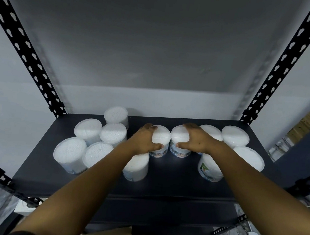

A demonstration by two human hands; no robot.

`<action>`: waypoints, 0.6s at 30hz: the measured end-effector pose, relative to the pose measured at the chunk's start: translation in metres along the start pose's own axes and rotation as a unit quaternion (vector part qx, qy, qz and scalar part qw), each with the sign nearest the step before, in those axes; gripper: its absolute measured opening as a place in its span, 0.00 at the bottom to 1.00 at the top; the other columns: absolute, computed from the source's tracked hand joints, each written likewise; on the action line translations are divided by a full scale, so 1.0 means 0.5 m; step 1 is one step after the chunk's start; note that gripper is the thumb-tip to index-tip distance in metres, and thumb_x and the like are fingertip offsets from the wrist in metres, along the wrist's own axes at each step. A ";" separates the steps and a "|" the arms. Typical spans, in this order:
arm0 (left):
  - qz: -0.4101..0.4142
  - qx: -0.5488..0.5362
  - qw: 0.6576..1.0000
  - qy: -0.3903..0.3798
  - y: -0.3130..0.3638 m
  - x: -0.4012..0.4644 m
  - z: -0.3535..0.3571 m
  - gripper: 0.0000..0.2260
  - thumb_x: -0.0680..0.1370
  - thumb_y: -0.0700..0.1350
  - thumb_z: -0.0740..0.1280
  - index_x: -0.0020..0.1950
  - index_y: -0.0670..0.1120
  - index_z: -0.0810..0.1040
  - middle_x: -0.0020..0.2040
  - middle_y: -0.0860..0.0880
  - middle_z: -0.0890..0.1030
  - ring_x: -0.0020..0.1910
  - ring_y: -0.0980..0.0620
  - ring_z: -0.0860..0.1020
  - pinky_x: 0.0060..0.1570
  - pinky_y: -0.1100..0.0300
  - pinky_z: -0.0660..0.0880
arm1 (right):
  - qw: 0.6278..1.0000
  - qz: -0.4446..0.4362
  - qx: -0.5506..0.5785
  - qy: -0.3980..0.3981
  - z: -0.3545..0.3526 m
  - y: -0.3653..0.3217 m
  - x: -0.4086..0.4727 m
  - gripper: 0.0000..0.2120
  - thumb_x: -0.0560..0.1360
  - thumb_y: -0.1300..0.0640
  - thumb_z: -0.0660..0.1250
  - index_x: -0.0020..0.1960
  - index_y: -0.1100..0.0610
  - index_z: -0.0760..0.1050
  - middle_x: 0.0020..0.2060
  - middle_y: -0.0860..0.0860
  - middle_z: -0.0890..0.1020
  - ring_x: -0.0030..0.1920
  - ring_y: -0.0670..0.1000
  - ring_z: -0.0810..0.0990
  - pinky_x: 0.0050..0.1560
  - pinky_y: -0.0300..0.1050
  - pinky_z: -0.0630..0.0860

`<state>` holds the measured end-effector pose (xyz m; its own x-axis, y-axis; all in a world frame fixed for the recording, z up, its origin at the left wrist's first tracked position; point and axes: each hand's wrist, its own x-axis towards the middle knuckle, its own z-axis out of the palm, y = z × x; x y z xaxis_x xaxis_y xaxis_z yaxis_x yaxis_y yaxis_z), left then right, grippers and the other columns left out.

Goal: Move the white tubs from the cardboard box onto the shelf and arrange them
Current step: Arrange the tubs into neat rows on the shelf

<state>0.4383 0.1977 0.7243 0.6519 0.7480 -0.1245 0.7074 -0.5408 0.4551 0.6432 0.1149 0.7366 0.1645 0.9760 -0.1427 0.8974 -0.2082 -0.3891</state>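
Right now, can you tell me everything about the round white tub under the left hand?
The round white plastic tub stands upright on the dark shelf, near the middle. It has a flat white lid, and a printed label with the words COTTON BUDS runs around its lower side. The left hand grips it from above, fingers over the lid's far edge and thumb on the near side. A matching tub, gripped by the right hand, stands close beside it.

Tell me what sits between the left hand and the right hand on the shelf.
In the head view, two white tubs stand side by side between them: the left hand grips the left tub, the right hand grips the right tub. Nothing else separates them.
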 end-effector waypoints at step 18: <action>-0.006 -0.008 1.000 -0.006 -0.001 0.000 0.001 0.36 0.74 0.55 0.69 0.76 0.45 0.57 0.77 0.46 0.55 0.75 0.46 0.57 0.72 0.53 0.58 | 1.000 0.006 0.006 0.001 -0.002 -0.005 -0.005 0.42 0.70 0.44 0.72 0.75 0.60 0.57 0.73 0.56 0.62 0.72 0.55 0.63 0.69 0.45 0.61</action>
<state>0.4381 0.1978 0.7236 0.6473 0.7492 -0.1404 0.7105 -0.5263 0.4672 0.6407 0.1129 0.7387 0.1759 0.9736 -0.1455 0.8901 -0.2205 -0.3989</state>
